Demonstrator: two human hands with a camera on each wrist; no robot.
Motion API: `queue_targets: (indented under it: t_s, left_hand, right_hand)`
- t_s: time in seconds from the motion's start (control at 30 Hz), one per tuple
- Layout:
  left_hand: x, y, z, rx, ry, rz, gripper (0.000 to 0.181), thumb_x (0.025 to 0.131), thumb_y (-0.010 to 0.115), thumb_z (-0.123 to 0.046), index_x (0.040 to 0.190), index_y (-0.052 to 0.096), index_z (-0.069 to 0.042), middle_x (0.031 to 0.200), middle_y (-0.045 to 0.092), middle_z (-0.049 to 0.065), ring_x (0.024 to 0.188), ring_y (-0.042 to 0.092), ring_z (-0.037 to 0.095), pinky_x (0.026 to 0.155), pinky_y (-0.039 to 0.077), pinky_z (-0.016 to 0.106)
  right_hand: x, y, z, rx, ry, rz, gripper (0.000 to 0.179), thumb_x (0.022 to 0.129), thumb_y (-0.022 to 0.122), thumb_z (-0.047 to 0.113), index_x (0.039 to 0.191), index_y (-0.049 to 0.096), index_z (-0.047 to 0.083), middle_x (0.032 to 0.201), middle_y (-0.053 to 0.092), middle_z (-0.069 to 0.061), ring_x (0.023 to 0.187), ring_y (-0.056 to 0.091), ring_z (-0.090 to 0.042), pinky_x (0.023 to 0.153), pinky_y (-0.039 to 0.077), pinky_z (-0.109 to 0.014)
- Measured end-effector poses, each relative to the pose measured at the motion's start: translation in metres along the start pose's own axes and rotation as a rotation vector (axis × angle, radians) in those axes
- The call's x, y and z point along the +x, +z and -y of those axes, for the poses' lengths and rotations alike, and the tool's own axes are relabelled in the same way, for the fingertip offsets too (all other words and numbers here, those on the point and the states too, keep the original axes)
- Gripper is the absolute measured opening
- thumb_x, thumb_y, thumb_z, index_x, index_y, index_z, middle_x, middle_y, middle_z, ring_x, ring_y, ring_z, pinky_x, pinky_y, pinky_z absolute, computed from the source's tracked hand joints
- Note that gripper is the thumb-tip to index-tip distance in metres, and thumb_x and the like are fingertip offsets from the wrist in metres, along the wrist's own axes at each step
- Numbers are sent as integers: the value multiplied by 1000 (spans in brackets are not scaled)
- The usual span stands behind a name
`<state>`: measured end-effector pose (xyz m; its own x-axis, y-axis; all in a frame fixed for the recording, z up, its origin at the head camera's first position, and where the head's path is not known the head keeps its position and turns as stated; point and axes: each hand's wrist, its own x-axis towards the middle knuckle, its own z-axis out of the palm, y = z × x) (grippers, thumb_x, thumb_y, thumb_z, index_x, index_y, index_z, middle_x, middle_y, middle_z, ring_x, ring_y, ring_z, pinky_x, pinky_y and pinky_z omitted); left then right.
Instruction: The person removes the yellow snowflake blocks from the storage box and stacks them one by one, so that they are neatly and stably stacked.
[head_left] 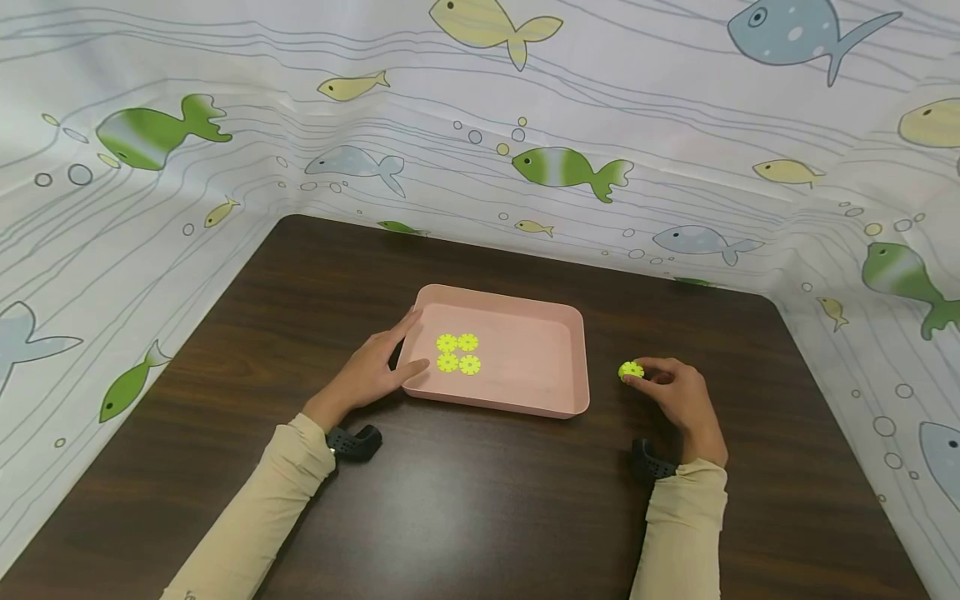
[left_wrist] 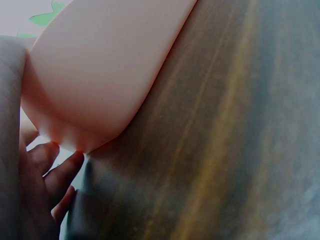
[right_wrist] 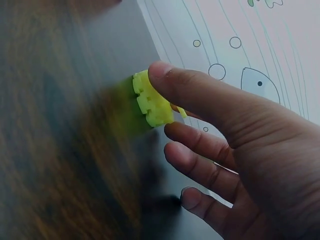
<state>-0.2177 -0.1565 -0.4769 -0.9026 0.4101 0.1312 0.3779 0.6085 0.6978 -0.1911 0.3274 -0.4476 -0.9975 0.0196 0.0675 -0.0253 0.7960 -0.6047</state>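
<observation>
In the head view, my left hand (head_left: 370,367) holds the left end of a shallow pink tray (head_left: 525,403), with the thumb over the rim and the fingers along the outer wall. The left wrist view shows fingertips (left_wrist: 70,165) right at the outside of the tray (left_wrist: 100,75). Inside the tray, toward its left side, several flat yellow notched discs (head_left: 469,365) lie in a square cluster. Right of the tray, my right hand (head_left: 678,396) pinches a yellow notched disc (right_wrist: 152,102) between thumb and forefinger, close over the table. Another yellow edge shows behind it.
The dark wood-grain table (head_left: 480,492) has rounded far corners. A white curtain (head_left: 660,142) printed with fish hangs behind and along both sides of it. Each wrist wears a black band, the left one (head_left: 356,443) beside the sleeve cuff.
</observation>
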Motion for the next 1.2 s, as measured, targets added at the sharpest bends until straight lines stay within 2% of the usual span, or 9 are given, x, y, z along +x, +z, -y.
queue_targets:
  t_s: [0.2, 0.5, 0.63, 0.73, 0.83, 0.97, 1.07, 1.2]
  left_hand:
    - [-1, 0, -1, 0, -20, 4, 86, 100, 65, -40, 168, 17, -18, 173, 14, 6, 150, 31, 45, 117, 21, 70]
    - [0, 1, 0, 3, -16, 4, 85, 100, 65, -40, 168, 17, -18, 173, 15, 6, 150, 32, 45, 117, 20, 70]
    - [0, 0, 0, 6, -18, 6, 86, 100, 65, -40, 168, 17, -18, 173, 15, 5, 149, 32, 46, 117, 21, 70]
    - [-1, -1, 0, 8, -19, 8, 86, 100, 65, -40, 168, 17, -18, 173, 14, 6, 149, 32, 47, 116, 21, 71]
    - [-2, -2, 0, 10, -23, 5, 86, 100, 64, -41, 168, 17, -18, 173, 14, 6, 149, 32, 47, 116, 21, 71]
    - [-3, -3, 0, 11, -29, 6, 86, 100, 64, -42, 168, 17, -19, 173, 14, 6, 149, 32, 47, 116, 21, 71]
    - [-3, -3, 0, 7, -34, 11, 86, 100, 64, -44, 168, 16, -21, 173, 14, 4, 148, 32, 47, 116, 21, 71]
    - [-2, -2, 1, 6, -32, 11, 86, 100, 64, -44, 168, 16, -22, 173, 14, 2, 147, 34, 47, 116, 22, 71]
  right_hand:
    - [-1, 0, 0, 2, 4, 2, 45, 93, 80, 27, 126, 72, -2, 114, 67, -26, 89, 61, -32, 73, 50, -37]
    - [0, 1, -2, 9, 17, 13, 46, 93, 80, 29, 127, 72, -1, 118, 66, -27, 93, 63, -33, 74, 50, -36]
    - [0, -1, -1, 3, 29, 22, 54, 94, 78, 33, 133, 67, -3, 119, 67, -27, 94, 63, -34, 74, 51, -36]
    - [-2, -4, 3, -1, 46, -13, 60, 97, 73, 39, 138, 62, -4, 121, 67, -26, 99, 64, -37, 79, 52, -41]
    - [-2, -6, 13, 18, 44, -82, 60, 100, 68, 43, 138, 62, -3, 123, 65, -26, 102, 61, -38, 81, 50, -45]
    - [4, -2, 35, 45, -13, -156, 51, 102, 67, 37, 136, 65, -1, 120, 65, -24, 99, 60, -35, 80, 48, -44]
    - [13, 9, 57, 64, -73, -160, 44, 101, 70, 29, 134, 66, -1, 116, 66, -23, 97, 62, -35, 83, 50, -46]
    - [27, 34, 90, 97, -161, -102, 39, 99, 73, 21, 130, 69, -2, 112, 66, -22, 94, 64, -36, 85, 52, -49]
